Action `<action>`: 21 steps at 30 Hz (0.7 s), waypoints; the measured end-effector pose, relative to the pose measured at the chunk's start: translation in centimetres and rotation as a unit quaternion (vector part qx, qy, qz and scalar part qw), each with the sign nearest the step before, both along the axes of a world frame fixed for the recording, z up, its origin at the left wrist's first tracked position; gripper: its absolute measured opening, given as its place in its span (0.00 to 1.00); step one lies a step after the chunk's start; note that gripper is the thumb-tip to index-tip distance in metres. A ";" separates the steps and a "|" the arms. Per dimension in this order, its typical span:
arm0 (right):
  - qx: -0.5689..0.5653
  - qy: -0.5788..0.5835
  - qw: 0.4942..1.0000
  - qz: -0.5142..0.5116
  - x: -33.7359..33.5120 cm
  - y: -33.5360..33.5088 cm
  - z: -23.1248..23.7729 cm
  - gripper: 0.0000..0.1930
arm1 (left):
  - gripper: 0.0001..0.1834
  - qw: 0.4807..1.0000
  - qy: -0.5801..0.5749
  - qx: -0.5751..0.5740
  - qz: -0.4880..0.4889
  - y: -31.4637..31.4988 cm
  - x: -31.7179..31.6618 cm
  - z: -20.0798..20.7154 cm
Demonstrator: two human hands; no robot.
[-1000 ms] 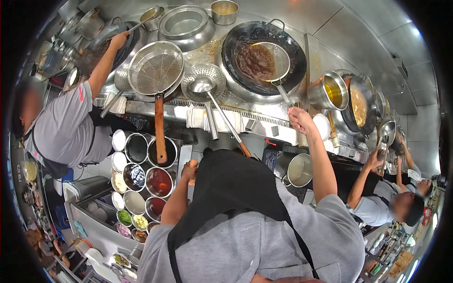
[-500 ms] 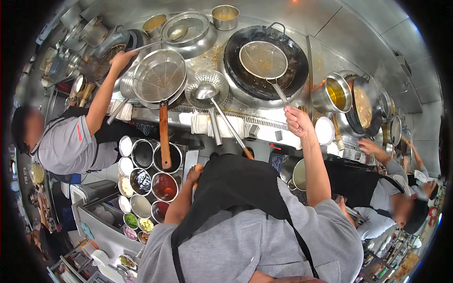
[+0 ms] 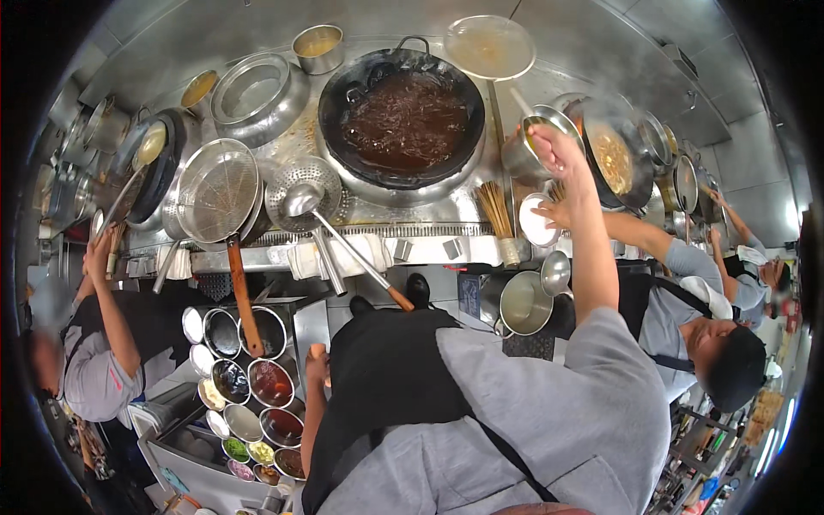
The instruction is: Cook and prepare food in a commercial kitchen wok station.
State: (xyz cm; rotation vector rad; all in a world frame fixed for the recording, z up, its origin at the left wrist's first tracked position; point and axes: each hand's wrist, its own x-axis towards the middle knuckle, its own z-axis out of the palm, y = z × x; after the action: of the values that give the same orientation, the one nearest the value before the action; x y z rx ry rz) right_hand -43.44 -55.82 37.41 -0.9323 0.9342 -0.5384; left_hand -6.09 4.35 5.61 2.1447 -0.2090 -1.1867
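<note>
My right hand [image 3: 556, 148] is raised over the stove, closed on the handle of a round fine-mesh strainer [image 3: 489, 47]. The strainer's head is at the back wall, beyond the black wok [image 3: 403, 124]. Dark brown liquid with a rippled, bubbly surface fills the wok's bottom. Under my right hand, partly hidden, stands a metal pot [image 3: 519, 159]. My left hand [image 3: 317, 365] is low at my left side, beside the sauce containers, its fingers curled; what they hold is hidden. In front of me a ladle [image 3: 302, 200] rests on a perforated skimmer [image 3: 287, 180].
At left, a wood-handled mesh strainer [image 3: 219, 190] juts out above round sauce containers [image 3: 270, 382]. A bamboo brush [image 3: 495, 210] stands on the stove's front. A co-worker's arm [image 3: 635, 230] reaches in at right, hand at a white disc [image 3: 534, 221]. Another co-worker [image 3: 107, 343] works at left.
My right hand has lifted the strainer off the wok and carried it right and back, uncovering the dark liquid. The view has turned right. The right co-worker's hand has come to the white disc.
</note>
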 end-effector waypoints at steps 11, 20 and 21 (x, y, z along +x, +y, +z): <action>-0.470 0.622 0.625 -0.015 -1.0 -17.7 -15.0 0.11 | 0.24 0.991 0.083 -0.054 0.092 7.8 0.9 -12.8; -0.438 0.528 0.725 0.060 2.9 -6.6 -9.3 0.15 | 0.12 0.987 -0.065 -0.088 -0.122 7.8 1.9 -11.9; -0.430 0.460 0.777 -0.017 2.6 -4.1 -7.9 0.13 | 0.12 0.981 -0.018 -0.182 -0.059 7.4 2.4 -12.9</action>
State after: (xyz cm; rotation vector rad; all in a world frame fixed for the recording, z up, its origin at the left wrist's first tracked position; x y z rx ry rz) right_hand -40.81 -59.94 29.48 -2.1310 1.6248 -0.5372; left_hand -3.68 11.79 -7.29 1.8527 -0.5329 -1.0798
